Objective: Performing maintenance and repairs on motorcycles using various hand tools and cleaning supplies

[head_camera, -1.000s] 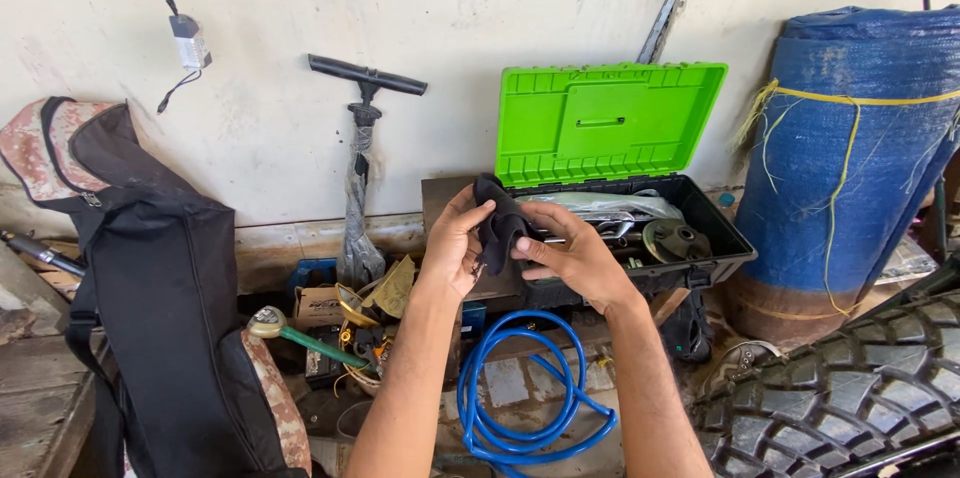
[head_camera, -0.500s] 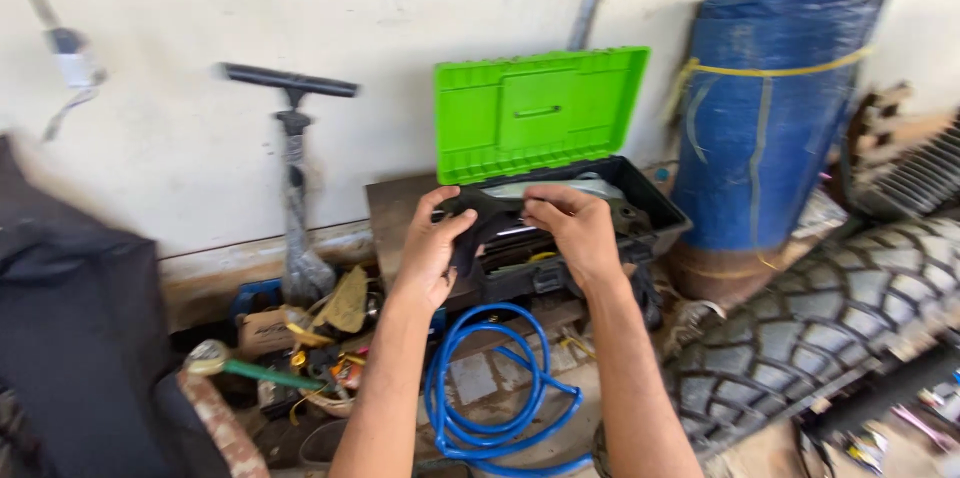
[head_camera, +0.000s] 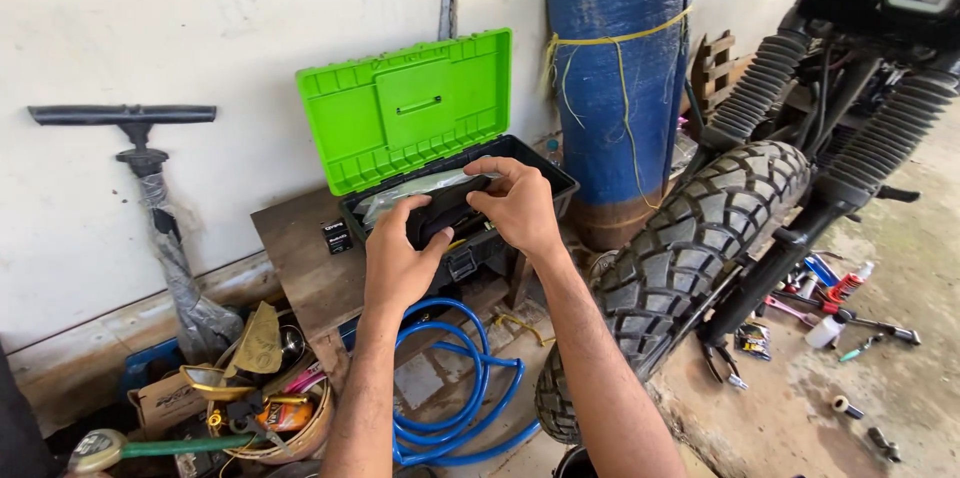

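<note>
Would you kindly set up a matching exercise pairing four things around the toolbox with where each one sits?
Things:
1. Toolbox lid
2. Blue hose
3. Pump
4. Tyre

Places:
A. coiled on the floor below the arms
B. right of the toolbox, on the motorcycle
C. propped open against the wall
D. standing at the wall, far left

Pairs: 1-C, 2-A, 3-D, 4-B

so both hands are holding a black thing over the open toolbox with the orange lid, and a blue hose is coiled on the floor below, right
Not quite: the lid is bright green, not orange. The head view shows the left hand and right hand both on a black thing over the open toolbox, with the blue hose coiled on the floor below.
</note>
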